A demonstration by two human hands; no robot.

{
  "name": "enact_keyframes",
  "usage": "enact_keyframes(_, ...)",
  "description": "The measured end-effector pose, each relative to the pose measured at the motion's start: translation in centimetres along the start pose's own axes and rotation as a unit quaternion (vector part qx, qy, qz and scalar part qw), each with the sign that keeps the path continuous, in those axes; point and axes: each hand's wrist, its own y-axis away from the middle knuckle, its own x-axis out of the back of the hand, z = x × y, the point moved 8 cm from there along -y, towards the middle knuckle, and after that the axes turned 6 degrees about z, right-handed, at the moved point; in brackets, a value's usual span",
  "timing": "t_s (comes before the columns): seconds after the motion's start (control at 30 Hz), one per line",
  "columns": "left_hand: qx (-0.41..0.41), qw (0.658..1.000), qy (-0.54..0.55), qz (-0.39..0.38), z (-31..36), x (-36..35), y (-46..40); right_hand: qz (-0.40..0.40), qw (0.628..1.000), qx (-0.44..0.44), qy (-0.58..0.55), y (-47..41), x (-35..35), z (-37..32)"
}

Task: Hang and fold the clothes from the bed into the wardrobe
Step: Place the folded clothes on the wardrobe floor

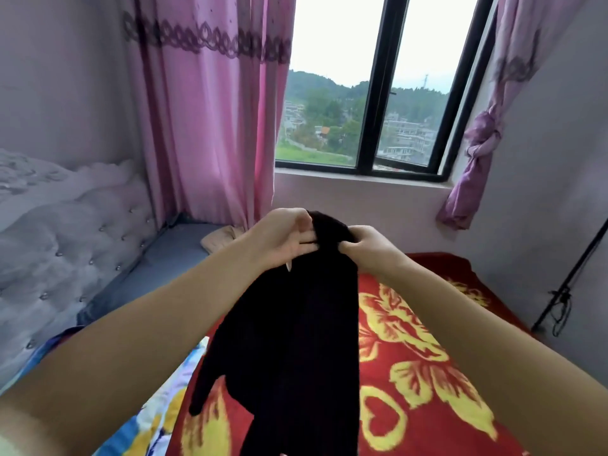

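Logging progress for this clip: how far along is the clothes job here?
Nothing shows as done: no wardrobe or hanger is in view. In hand: the left hand and right hand both grip the top of a black garment, held up over the red blanket. Left: putting it away, plus a beige item by the curtain.

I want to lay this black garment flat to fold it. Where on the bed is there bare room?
The red floral blanket lies bare right of the black garment, out to its far edge. The grey sheet by the padded headboard is also free. The near-left is crowded with colourful fabric. Both hands grip the garment.
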Motion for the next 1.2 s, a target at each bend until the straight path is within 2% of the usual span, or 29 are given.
enact_keyframes(0.03,-0.071,0.994,-0.088,0.01,0.6,0.9,-0.1,0.025,1.0,0.012,-0.001,-0.2,0.7,-0.1)
enact_keyframes(0.07,-0.155,0.971,-0.177,0.048,1.4,2.3,0.1,0.038,0.999,0.025,-0.022,-0.4,1.2,-0.5)
enact_keyframes(0.1,-0.239,0.928,-0.268,0.096,2.0,3.6,0.5,0.042,0.997,0.035,-0.055,-0.6,1.6,-1.2)
enact_keyframes(0.13,-0.298,0.87,-0.364,0.148,1.8,4.7,0.9,0.04,0.995,0.044,-0.085,-0.7,1.9,-1.8)
enact_keyframes(0.17,-0.316,0.818,-0.449,0.173,0.7,5.5,0.9,0.037,0.992,0.053,-0.108,-0.8,2.2,-2.4)
enact_keyframes(0.2,-0.29,0.795,-0.509,0.156,-1.3,6.1,0.5,0.034,0.99,0.066,-0.12,-1.0,2.5,-3.1)
enact_keyframes(0.3,-0.14,0.854,-0.498,0.048,-6.9,7.3,-0.3,0.06,0.986,0.122,-0.097,-1.9,3.6,-4.6)
enact_keyframes(0.4,-0.126,0.884,-0.439,0.099,-5.9,10.0,-0.6,0.124,0.978,0.168,0.005,-2.8,5.9,-4.2)
enact_keyframes(0.43,-0.122,0.903,-0.393,0.121,-5.3,11.2,-0.8,0.132,0.974,0.179,0.051,-3.1,6.7,-3.5)
enact_keyframes(0.5,-0.113,0.919,-0.344,0.157,-3.8,13.6,-0.9,0.126,0.967,0.183,0.125,-3.5,8.3,-1.6)
enact_keyframes(0.63,-0.179,0.885,-0.375,0.209,0.0,15.7,-0.7,0.069,0.966,0.178,0.174,-3.3,9.4,0.5)
enact_keyframes(0.7,-0.22,0.869,-0.375,0.237,1.4,15.8,-0.4,0.04,0.953,0.197,0.227,-2.6,8.9,-0.1)
enact_keyframes(0.8,-0.273,0.849,-0.376,0.251,3.2,15.3,0.2,0.012,0.906,0.257,0.337,-1.2,8.2,-1.6)
enact_keyframes(0.87,-0.291,0.833,-0.403,0.243,4.1,15.1,0.4,0.024,0.877,0.305,0.371,-0.4,8.7,-2.4)
enact_keyframes(0.93,-0.281,0.838,-0.421,0.203,4.6,14.7,0.6,0.035,0.859,0.353,0.368,0.6,9.2,-2.9)
enact_keyframes(1.03,-0.225,0.861,-0.453,0.051,4.5,12.8,1.5,0.027,0.845,0.409,0.343,2.0,9.2,-3.0)
enact_keyframes(1.1,-0.197,0.855,-0.479,-0.031,4.9,11.9,2.6,0.044,0.84,0.429,0.33,2.4,9.8,-3.1)
enact_keyframes(1.2,-0.122,0.842,-0.512,-0.117,4.5,12.2,3.5,0.105,0.865,0.41,0.268,1.6,12.4,-2.7)
